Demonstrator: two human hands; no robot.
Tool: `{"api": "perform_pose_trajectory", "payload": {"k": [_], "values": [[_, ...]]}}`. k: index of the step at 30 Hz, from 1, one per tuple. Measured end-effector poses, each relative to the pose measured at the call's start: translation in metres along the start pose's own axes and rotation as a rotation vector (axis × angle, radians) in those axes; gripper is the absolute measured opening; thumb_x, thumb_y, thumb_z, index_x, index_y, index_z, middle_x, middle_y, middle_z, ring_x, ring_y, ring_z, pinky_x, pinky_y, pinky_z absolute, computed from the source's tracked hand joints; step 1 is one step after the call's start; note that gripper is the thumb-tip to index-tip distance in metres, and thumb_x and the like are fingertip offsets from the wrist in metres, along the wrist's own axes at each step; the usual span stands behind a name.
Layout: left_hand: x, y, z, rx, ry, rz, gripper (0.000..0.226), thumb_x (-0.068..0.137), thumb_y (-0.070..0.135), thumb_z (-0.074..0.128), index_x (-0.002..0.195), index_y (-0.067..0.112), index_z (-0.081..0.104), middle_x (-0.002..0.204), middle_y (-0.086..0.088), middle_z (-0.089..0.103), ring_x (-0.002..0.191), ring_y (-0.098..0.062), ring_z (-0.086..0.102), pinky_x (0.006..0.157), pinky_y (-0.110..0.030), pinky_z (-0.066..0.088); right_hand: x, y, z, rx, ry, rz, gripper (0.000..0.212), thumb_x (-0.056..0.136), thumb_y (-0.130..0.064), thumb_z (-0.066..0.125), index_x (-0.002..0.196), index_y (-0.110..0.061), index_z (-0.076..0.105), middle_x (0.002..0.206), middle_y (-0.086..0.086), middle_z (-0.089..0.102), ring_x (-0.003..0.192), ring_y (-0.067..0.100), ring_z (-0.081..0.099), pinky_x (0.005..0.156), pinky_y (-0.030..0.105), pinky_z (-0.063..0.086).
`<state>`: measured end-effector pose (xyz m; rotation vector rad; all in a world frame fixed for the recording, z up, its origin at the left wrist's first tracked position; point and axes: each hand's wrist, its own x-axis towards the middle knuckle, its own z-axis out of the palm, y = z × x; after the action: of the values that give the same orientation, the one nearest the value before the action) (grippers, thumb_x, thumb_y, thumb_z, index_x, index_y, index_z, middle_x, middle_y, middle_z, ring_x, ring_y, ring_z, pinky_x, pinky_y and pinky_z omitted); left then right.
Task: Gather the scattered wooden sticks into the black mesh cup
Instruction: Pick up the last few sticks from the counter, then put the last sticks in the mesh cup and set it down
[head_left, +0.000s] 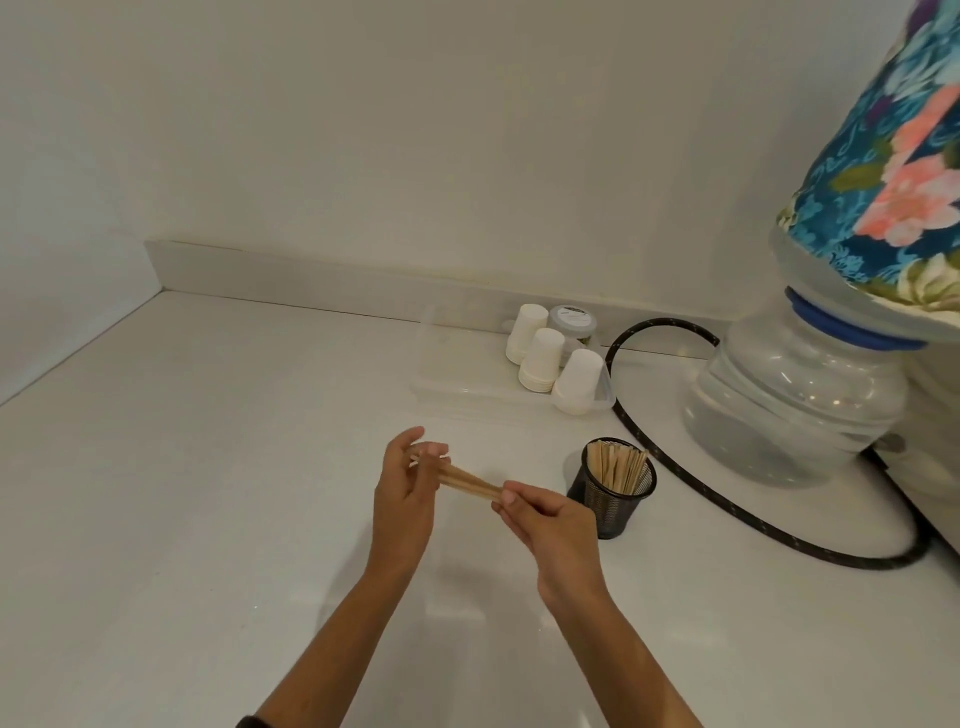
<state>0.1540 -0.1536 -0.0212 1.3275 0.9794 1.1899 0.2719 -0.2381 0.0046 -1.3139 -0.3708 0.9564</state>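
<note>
Both hands, left hand (404, 499), right hand (550, 525), closed around wooden sticks (467, 483), beside black mesh cup (613, 499)

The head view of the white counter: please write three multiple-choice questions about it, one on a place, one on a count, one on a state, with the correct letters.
1. Where is the black mesh cup?
A. right of both hands
B. left of both hands
C. inside the clear tray

2. How many stacks of white paper cups show?
A. one
B. three
C. six

3. What holds the bundle of wooden sticks?
A. nothing
B. the cup
C. both hands

Key: 1 A, it stands beside the right hand. 2 B, three stacks. 3 C, the left hand and right hand grip its ends.
</note>
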Motion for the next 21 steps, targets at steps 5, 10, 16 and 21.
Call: {"api": "perform_pose_trajectory", "payload": {"k": [5, 10, 16, 21], "values": [[-0.008, -0.006, 0.018, 0.188, -0.025, 0.065, 0.026, 0.101, 0.032, 0.036, 0.113, 0.021, 0.056, 0.098, 0.007, 0.068, 0.091, -0.004, 0.062, 0.084, -0.029, 0.052, 0.009, 0.0, -0.011, -0.176, 0.067, -0.171, 0.018, 0.081, -0.003, 0.07, 0.097, -0.01, 0.073, 0.081, 0.002, 0.075, 0.079, 0.017, 0.073, 0.072, 0.02, 0.058], [-0.009, -0.011, 0.024, 0.188, -0.039, 0.1, 0.031, 0.1, 0.034, 0.033, 0.094, 0.017, 0.058, 0.076, 0.001, 0.066, 0.068, -0.004, 0.063, 0.065, -0.011, 0.046, 0.011, -0.011, -0.018, -0.304, 0.07, -0.271, 0.018, 0.082, -0.006, 0.069, 0.1, -0.007, 0.073, 0.08, 0.001, 0.074, 0.078, 0.014, 0.073, 0.074, 0.022, 0.058], [0.0, -0.03, 0.018, 0.393, -0.075, 0.129, 0.035, 0.099, 0.04, 0.031, 0.103, 0.02, 0.059, 0.09, 0.007, 0.07, 0.086, -0.009, 0.064, 0.077, -0.021, 0.047, 0.024, -0.084, -0.035, -0.817, -0.009, -0.483, 0.014, 0.081, -0.009, 0.071, 0.093, -0.013, 0.076, 0.075, -0.007, 0.07, 0.068, -0.005, 0.064, 0.071, 0.003, 0.046], [0.025, -0.064, -0.013, 1.024, -0.119, 0.139, 0.042, 0.1, 0.032, 0.036, 0.136, 0.013, 0.048, 0.143, -0.004, 0.048, 0.14, -0.025, 0.031, 0.106, -0.044, 0.029, 0.04, -0.154, -0.051, -1.337, 0.053, -0.679, 0.015, 0.084, -0.012, 0.068, 0.098, -0.012, 0.075, 0.085, 0.0, 0.072, 0.079, 0.013, 0.061, 0.07, 0.008, 0.038]]}}
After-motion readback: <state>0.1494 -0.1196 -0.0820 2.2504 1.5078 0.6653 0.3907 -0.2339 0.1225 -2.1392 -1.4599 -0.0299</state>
